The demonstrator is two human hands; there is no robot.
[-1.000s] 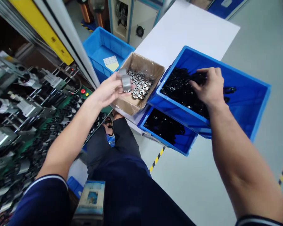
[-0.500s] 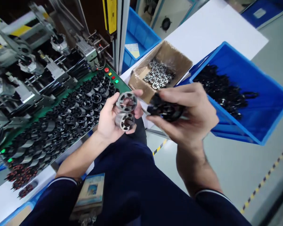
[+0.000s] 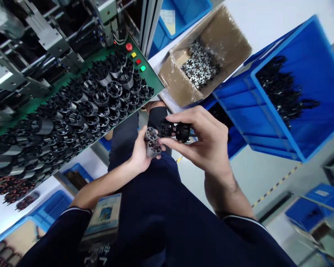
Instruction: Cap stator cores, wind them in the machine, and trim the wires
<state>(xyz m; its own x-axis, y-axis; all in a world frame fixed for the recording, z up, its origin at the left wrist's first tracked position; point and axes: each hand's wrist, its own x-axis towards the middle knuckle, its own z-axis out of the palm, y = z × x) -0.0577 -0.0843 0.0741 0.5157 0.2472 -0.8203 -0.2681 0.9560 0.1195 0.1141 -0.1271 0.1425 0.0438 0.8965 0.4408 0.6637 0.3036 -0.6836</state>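
My left hand (image 3: 139,157) is closed around two short metal stator cores, with toothed ring-shaped ends facing up. One stator core (image 3: 151,133) sits just above the other stator core (image 3: 154,149). Close on the right, my right hand (image 3: 210,142) pinches black plastic pieces between thumb and fingers. One black plastic piece (image 3: 183,132) shows a round, ribbed body, and another black plastic piece (image 3: 166,127) is beside the upper core. Whether that piece touches the core, I cannot tell.
A green machine table (image 3: 153,79) at left carries many black-and-metal cores, with colored buttons at its corner. Beyond my hands stands a cardboard box (image 3: 178,83) of bare metal cores. At right, a tilted blue bin (image 3: 278,137) holds black plastic pieces.
My right hand has brought the black pieces left, nearer the stator cores. Both cores stay in my left hand. The camera view has shifted, and the cores look smaller.
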